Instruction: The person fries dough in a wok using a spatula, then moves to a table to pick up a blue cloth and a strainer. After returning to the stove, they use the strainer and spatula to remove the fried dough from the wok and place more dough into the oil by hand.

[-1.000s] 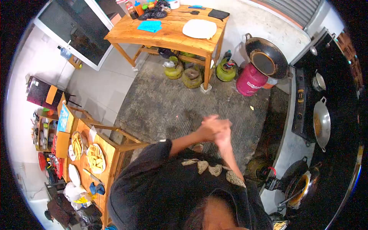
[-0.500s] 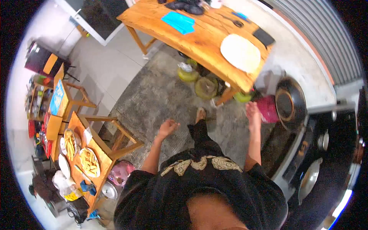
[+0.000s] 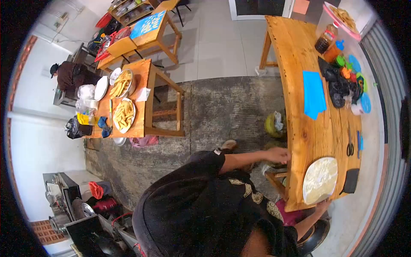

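Note:
My left hand point(image 3: 277, 155) is beside the long edge of the wooden table point(image 3: 302, 139), its fingers curled together; whether anything is in them does not show. At the table's near end, my right hand point(image 3: 322, 206) is at the lower rim of a white oval plate point(image 3: 320, 180), which bears a pale, flat layer. The fingers of that hand are partly hidden and small in view. Farther along the tabletop lie a blue sheet point(image 3: 314, 95), scissors point(image 3: 350, 145) and a dark flat item point(image 3: 351, 180).
Bottles point(image 3: 326, 39) and black plastic bags point(image 3: 338, 85) stand along the wall side. Another table point(image 3: 145, 81) bears a plate of yellow strips point(image 3: 124, 115) and a bowl of them. A person in dark clothing point(image 3: 72, 75) bends at the far left. Green gas cylinders point(image 3: 271, 125) stand beneath the near table.
The view has swung round, and the wooden table is now at my right. Both hands have come to it, the right one to the white plate.

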`<state>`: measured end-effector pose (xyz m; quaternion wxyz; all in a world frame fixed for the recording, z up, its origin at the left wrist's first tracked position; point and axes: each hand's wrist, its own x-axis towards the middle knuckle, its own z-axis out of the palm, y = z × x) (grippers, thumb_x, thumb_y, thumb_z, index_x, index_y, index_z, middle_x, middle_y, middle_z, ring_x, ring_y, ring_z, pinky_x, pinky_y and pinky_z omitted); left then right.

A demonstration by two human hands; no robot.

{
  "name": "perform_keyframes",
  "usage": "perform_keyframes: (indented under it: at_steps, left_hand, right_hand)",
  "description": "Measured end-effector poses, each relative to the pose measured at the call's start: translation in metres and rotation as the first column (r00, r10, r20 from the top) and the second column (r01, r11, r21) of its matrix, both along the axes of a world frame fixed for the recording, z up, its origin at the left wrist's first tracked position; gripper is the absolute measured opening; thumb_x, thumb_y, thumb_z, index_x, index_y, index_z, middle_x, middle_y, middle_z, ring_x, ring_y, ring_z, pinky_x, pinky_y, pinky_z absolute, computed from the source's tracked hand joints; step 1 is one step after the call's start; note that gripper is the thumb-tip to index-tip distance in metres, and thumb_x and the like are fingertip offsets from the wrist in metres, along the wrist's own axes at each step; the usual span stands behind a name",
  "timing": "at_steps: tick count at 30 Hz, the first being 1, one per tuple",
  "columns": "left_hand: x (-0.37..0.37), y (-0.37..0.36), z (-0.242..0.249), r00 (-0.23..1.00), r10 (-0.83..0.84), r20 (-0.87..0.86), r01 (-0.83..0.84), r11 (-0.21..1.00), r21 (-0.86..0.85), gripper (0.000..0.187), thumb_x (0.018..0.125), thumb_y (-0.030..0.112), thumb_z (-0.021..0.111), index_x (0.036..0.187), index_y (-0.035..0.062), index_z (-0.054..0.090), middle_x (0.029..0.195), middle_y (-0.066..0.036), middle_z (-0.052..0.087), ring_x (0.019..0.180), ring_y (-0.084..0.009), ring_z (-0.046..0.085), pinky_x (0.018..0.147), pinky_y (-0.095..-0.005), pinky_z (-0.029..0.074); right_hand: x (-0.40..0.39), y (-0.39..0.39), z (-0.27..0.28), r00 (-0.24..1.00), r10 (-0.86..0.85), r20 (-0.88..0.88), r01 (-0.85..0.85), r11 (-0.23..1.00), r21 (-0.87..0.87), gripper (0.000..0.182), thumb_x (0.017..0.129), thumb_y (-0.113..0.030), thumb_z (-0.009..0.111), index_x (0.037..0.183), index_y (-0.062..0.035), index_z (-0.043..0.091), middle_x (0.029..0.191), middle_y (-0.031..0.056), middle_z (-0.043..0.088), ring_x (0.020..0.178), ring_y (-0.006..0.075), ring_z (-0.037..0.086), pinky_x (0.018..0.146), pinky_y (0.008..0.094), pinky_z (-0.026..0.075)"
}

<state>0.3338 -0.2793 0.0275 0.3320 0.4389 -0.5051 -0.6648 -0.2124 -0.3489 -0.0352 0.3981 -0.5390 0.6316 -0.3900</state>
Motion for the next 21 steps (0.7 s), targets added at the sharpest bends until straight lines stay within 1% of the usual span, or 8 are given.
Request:
perform_keyframes:
  at_steps: [1,2,8,11,15,16,18,21]
  left_hand:
    - [-0.016,-0.018,-0.021,0.994,-0.04,-0.102,0.034,0.998,-0.055,0.044,0.092,0.043,0.044,0.11,0.0046,0.051,0.106,-0.011,0.06,0.097,-0.0265,0.058,0.083,-0.0384,0.047]
    - [-0.047,-0.017,-0.025,0.998,-0.05,-0.037,0.046,0.993,-0.111,0.045,0.092,0.043,0.044,0.113,0.0035,0.05,0.11,-0.011,0.058,0.098,-0.0267,0.058,0.084,-0.0391,0.047]
    - [-0.07,-0.078,0.002,0.987,0.161,-0.009,-0.156,0.938,-0.311,0.049,0.092,0.039,0.043,0.121,0.0001,0.043,0.115,-0.015,0.054,0.1,-0.0253,0.055,0.085,-0.0397,0.045]
    - [-0.055,-0.101,0.003,0.995,-0.082,-0.057,0.072,0.983,-0.172,0.052,0.093,0.04,0.04,0.128,0.0021,0.037,0.124,-0.014,0.048,0.109,-0.0242,0.049,0.09,-0.0398,0.042]
    - [-0.044,-0.134,0.006,0.917,-0.336,-0.213,0.385,0.885,0.26,0.056,0.095,0.042,0.036,0.137,0.0047,0.029,0.134,-0.012,0.041,0.121,-0.0229,0.042,0.097,-0.0399,0.039]
    - [-0.04,-0.127,0.012,0.918,-0.397,-0.008,0.395,0.915,-0.079,0.061,0.094,0.051,0.029,0.137,0.0067,0.03,0.135,-0.011,0.04,0.122,-0.0217,0.04,0.098,-0.0408,0.038]
    - [-0.04,-0.14,0.048,0.884,-0.342,-0.318,0.439,0.84,0.319,0.066,0.093,0.055,0.025,0.138,0.0071,0.027,0.138,-0.009,0.038,0.125,-0.0222,0.038,0.103,-0.0419,0.03]
    - [-0.042,-0.136,0.055,0.792,-0.159,-0.59,0.426,0.835,0.347,0.069,0.093,0.056,0.023,0.136,0.0018,0.028,0.133,-0.012,0.043,0.12,-0.0205,0.045,0.099,-0.0368,0.036]
  right_hand:
    - [-0.001,-0.007,-0.005,0.999,0.031,-0.023,-0.032,0.999,-0.024,0.065,0.088,-0.058,0.037,0.127,-0.0076,0.044,0.12,0.0088,0.051,0.106,0.0235,0.052,0.084,0.0369,0.048]
    - [-0.002,0.002,0.017,0.754,-0.53,0.389,0.314,0.81,0.495,0.066,0.086,-0.059,0.043,0.128,-0.0087,0.043,0.123,0.0091,0.05,0.107,0.0251,0.052,0.085,0.0389,0.048]
    - [0.072,0.038,0.046,0.792,-0.367,0.487,0.168,0.899,0.405,0.051,0.093,-0.043,0.039,0.13,-0.0089,0.04,0.126,0.0102,0.048,0.112,0.0258,0.049,0.092,0.0395,0.043]
    - [0.189,0.053,0.118,0.829,-0.291,0.478,0.1,0.917,0.385,0.043,0.097,-0.028,0.036,0.129,0.0008,0.04,0.125,0.0115,0.05,0.108,0.021,0.052,0.093,0.0343,0.043]
    - [0.215,0.069,0.101,0.576,-0.522,0.629,0.33,0.852,0.405,0.049,0.098,-0.035,0.032,0.13,0.0005,0.04,0.126,0.0102,0.05,0.111,0.0187,0.05,0.097,0.0339,0.039]
    - [0.206,0.077,0.081,0.535,-0.574,0.62,0.368,0.819,0.441,0.049,0.097,-0.038,0.033,0.129,-0.0004,0.042,0.124,0.0101,0.052,0.109,0.0187,0.051,0.096,0.0349,0.039]
    - [0.233,0.078,0.113,0.525,-0.609,0.594,0.39,0.793,0.468,0.046,0.097,-0.038,0.035,0.12,-0.0003,0.048,0.111,0.0088,0.06,0.088,0.0162,0.061,0.073,0.0294,0.05]
    - [0.264,0.085,0.133,0.335,-0.628,0.702,0.5,0.75,0.433,0.045,0.097,-0.036,0.033,0.121,0.0003,0.046,0.11,0.0107,0.06,0.09,0.0169,0.062,0.075,0.0297,0.053]
